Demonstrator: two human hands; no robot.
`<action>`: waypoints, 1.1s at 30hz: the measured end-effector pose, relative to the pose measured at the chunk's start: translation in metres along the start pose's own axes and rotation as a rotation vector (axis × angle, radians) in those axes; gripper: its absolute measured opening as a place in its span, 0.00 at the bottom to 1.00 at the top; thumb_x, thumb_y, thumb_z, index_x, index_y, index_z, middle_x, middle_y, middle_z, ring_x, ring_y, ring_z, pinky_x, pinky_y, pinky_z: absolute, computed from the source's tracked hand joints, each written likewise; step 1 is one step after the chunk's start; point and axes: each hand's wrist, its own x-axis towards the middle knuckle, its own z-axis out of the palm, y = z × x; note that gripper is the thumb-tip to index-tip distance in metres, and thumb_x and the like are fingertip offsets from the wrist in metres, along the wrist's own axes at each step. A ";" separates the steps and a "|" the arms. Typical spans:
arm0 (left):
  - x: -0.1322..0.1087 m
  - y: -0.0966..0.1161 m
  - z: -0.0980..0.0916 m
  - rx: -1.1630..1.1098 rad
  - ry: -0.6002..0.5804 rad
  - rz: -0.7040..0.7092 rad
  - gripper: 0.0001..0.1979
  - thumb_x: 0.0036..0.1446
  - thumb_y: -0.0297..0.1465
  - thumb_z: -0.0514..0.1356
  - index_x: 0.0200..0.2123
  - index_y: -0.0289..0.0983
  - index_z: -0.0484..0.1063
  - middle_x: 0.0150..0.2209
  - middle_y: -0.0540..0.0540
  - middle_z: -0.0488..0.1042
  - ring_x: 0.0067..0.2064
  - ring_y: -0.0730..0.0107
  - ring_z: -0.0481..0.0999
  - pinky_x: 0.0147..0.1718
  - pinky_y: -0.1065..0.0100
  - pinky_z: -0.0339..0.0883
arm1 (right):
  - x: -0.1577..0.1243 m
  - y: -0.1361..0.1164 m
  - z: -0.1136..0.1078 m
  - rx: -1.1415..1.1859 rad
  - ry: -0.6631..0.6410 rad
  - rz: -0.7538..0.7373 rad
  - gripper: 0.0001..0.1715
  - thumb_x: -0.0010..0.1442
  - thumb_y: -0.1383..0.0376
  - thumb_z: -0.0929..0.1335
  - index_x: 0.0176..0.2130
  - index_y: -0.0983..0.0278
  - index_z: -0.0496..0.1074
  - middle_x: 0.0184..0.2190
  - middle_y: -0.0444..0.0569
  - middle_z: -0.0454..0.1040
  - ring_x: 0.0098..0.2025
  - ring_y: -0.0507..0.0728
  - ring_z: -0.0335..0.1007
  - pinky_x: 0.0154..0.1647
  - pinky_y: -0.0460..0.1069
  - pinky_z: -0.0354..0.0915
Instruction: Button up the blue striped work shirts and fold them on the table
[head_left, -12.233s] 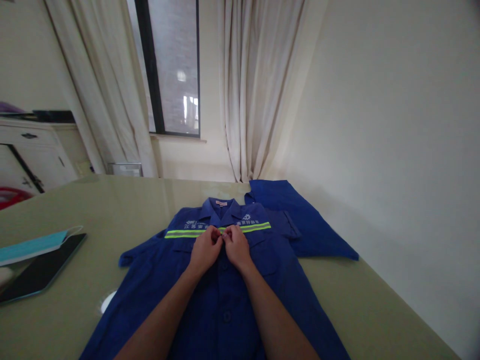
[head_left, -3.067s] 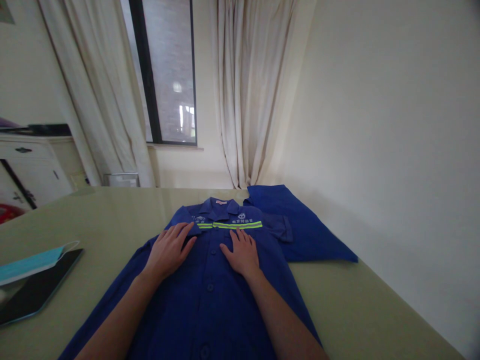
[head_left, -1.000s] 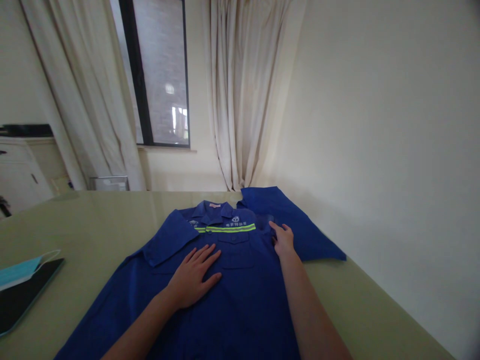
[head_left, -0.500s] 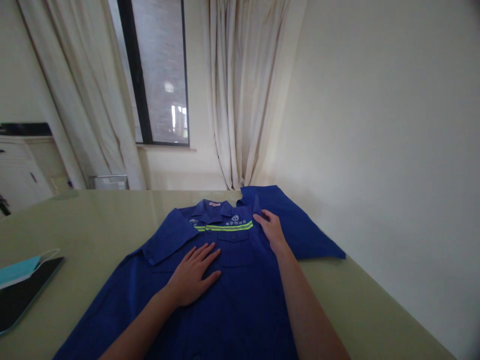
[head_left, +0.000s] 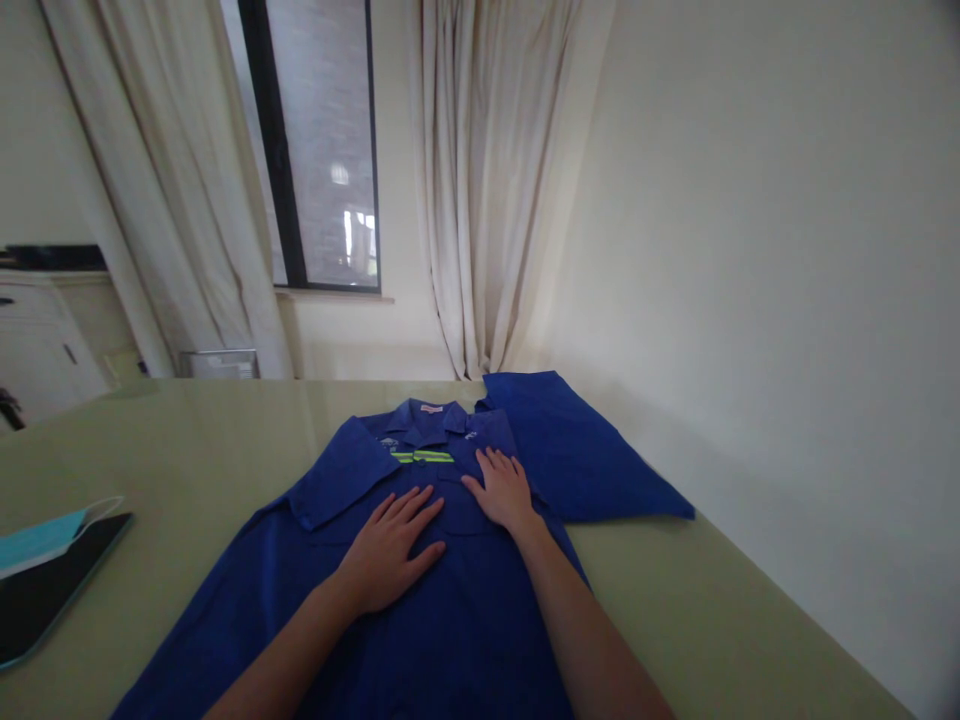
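Note:
A blue work shirt (head_left: 450,590) with a collar, white print and a yellow-green stripe (head_left: 433,457) lies spread front up, collar at the far end. Its left-side sleeve is folded inward across the chest. My left hand (head_left: 390,550) rests flat on the shirt's middle, fingers spread. On the right chest, over part of the stripe and print, my right hand (head_left: 502,487) lies flat with fingers extended. Beyond it to the right, a broad blue piece of cloth (head_left: 592,450) spreads over the table; where it joins the shirt is hard to make out.
The pale green table (head_left: 217,440) reaches back to the curtains (head_left: 487,200) and the window (head_left: 322,140). At its left edge a light blue face mask (head_left: 41,540) lies on a dark flat tablet-like object (head_left: 60,590). A bare wall (head_left: 765,250) borders the right side.
My right hand has let go of the shirt's right shoulder edge and moved left and down onto the chest, where it lies flat. My left hand has stayed in place.

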 end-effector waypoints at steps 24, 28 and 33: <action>0.002 0.017 -0.013 0.051 0.172 -0.156 0.22 0.71 0.43 0.46 0.55 0.42 0.75 0.58 0.41 0.76 0.61 0.54 0.72 0.61 0.51 0.62 | -0.057 -0.045 -0.029 0.117 0.194 -0.366 0.21 0.70 0.64 0.62 0.59 0.60 0.71 0.58 0.53 0.73 0.61 0.60 0.65 0.65 0.55 0.57; -0.010 0.025 -0.022 0.126 0.183 -0.224 0.20 0.72 0.34 0.43 0.40 0.40 0.76 0.40 0.42 0.79 0.45 0.58 0.79 0.50 0.57 0.70 | -0.144 -0.049 -0.041 0.109 0.060 -0.483 0.19 0.68 0.59 0.67 0.57 0.54 0.71 0.52 0.48 0.77 0.52 0.60 0.72 0.57 0.54 0.66; -0.049 0.038 -0.030 0.090 0.111 -0.239 0.19 0.72 0.37 0.46 0.49 0.44 0.75 0.47 0.44 0.79 0.48 0.61 0.79 0.50 0.60 0.73 | -0.238 -0.003 -0.046 -0.152 0.180 -0.809 0.21 0.70 0.57 0.66 0.61 0.51 0.68 0.54 0.42 0.79 0.49 0.55 0.79 0.46 0.46 0.73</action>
